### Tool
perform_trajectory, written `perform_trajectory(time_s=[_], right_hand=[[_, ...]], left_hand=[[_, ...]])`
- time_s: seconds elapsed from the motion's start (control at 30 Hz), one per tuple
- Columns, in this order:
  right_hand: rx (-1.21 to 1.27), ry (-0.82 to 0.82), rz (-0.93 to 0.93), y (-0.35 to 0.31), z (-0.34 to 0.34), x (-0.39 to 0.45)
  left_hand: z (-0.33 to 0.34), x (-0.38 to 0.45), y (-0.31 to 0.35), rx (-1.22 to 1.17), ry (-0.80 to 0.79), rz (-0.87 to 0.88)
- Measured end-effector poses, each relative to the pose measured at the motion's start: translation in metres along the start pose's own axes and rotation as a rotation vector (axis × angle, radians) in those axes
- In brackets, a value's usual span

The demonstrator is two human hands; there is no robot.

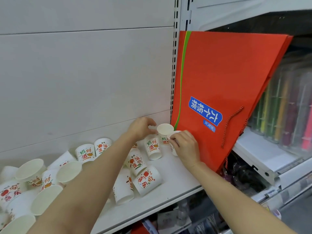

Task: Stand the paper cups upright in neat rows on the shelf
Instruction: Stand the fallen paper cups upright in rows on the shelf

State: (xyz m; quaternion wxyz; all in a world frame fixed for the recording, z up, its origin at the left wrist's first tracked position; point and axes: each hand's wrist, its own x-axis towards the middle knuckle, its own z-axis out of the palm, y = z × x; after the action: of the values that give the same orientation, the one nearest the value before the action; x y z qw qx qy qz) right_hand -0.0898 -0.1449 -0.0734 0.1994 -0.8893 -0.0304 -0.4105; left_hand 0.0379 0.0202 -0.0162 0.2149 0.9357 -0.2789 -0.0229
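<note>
while the left hand (141, 127) grips one upright cup (164, 132), mouth upward, the right hand (184, 146) pinches another cup's rim (173, 133).

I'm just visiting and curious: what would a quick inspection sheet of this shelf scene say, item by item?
Surface: white shelf, bare patch near its right front.
Job's things: paper cups, printed, many lying on their sides across the left and middle; one upright cup at the back right corner.
Clutter: red paper bag leaning beside the upright cup.
Hands: left hand curled round a cup behind the upright one; right hand pinching the rim of another cup.
Cables: nothing seen.
Surroundings: white back panel; packs of coloured sticks, blurred, on the next shelf.
</note>
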Motion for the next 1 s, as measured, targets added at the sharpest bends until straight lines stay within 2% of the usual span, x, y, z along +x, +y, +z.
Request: perform_trajectory(time_s=[0.1, 0.2, 0.33, 0.43, 0.57, 0.67, 0.8, 1.0], right_hand=[[0.032, -0.020, -0.012, 0.006, 0.008, -0.011], [0.036, -0.062, 0.025, 0.011, 0.011, -0.014], [0.075, -0.105, 0.022, 0.013, 0.007, -0.013], [0.042, -0.067, -0.047, 0.008, -0.001, -0.012], [0.068, -0.041, -0.174, -0.014, -0.014, -0.016], [0.196, -0.178, -0.213, -0.030, -0.015, -0.027], [0.312, -0.413, -0.218, -0.045, -0.016, -0.041], [0.161, -0.737, -0.377, -0.058, -0.021, -0.047]], left_hand=[[0.002, -0.004, -0.006, 0.096, -0.160, -0.099], [0.007, -0.006, -0.007, 0.223, -0.242, -0.148], [0.008, -0.007, -0.003, 0.085, -0.221, -0.189], [-0.005, -0.009, -0.003, -0.034, -0.210, -0.166], [-0.020, -0.018, -0.006, 0.120, -0.096, -0.068], [-0.013, -0.026, -0.003, 0.265, -0.010, 0.034], [0.002, -0.035, 0.000, 0.369, 0.041, 0.068], [-0.002, -0.042, 0.001, 0.278, -0.006, 0.035]])
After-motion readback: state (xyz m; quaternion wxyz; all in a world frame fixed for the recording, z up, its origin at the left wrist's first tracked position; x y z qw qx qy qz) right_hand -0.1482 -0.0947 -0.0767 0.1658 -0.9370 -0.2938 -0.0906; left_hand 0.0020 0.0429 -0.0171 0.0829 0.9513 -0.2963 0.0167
